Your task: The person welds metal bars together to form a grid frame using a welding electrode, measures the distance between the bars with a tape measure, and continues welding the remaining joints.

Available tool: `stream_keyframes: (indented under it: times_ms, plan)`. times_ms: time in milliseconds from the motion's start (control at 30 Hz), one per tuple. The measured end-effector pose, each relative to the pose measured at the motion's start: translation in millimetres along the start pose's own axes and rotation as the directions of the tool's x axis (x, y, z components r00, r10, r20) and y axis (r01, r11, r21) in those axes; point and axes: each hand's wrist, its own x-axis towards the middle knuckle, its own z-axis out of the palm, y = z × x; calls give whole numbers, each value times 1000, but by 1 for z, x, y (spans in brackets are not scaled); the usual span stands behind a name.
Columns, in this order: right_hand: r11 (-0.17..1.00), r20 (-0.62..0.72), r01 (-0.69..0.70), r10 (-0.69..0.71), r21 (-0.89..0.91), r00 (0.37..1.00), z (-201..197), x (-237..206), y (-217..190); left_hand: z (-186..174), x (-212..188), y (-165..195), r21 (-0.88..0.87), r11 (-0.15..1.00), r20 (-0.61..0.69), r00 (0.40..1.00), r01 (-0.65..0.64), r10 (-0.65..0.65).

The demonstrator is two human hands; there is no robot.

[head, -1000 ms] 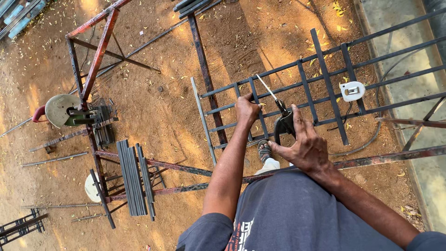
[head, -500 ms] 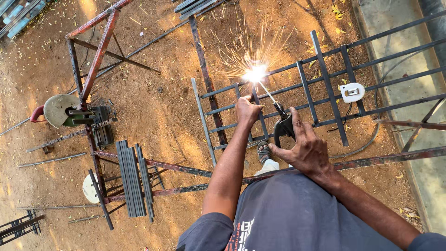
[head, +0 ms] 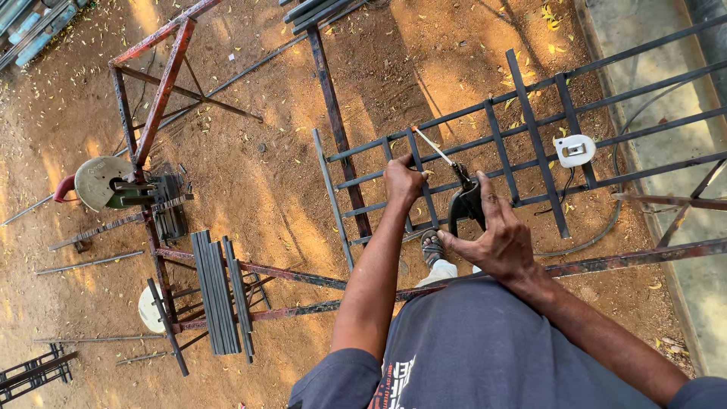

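Observation:
My left hand (head: 402, 182) grips a bar of the dark metal grille frame (head: 530, 144) that lies across the ground in front of me. My right hand (head: 492, 238) is closed on a black welding electrode holder (head: 463, 203). A thin welding rod (head: 433, 145) sticks out of the holder, and its glowing tip rests at a joint of the grille just above my left hand. No sparks show now. My sandalled foot (head: 432, 247) stands under the grille.
A small white box (head: 574, 150) sits on the grille to the right, with a cable trailing from it. A rusty red steel stand (head: 151, 113) holds a cut-off saw (head: 102, 182) at left. Flat steel bars (head: 216, 291) lie stacked on a rusty rail. Dirt ground, concrete strip at right.
Half a second ago bright sparks flew from the rod tip at the grille joint; now the arc is out and only the tip glows. Both hands stay in place.

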Motion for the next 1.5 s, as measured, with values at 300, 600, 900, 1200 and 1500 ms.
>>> stream_keyframes:
  times_ms: [300, 600, 900, 1200, 1500]
  plan:
    - [999, -25, 21, -20, 45, 999, 5, 4, 3, -5, -8, 1, 13, 999, 12, 999, -42, 42]
    - [989, 35, -101, 98, 105, 995, 0, 5, -1, -7, -8, -2, -25, 997, 11, 997, -76, 76]
    - [984, -4, -63, 64, 164, 998, 1, 5, 0, -16, -16, 2, 96, 988, -19, 992, -120, 122]
    - [969, 65, -169, 160, 179, 985, -1, 5, -4, -14, -14, -6, 73, 982, -41, 983, -174, 177]
    - [948, 58, -158, 148, 276, 987, -5, 7, -5, -10, -3, -13, 24, 985, -41, 985, -168, 169]
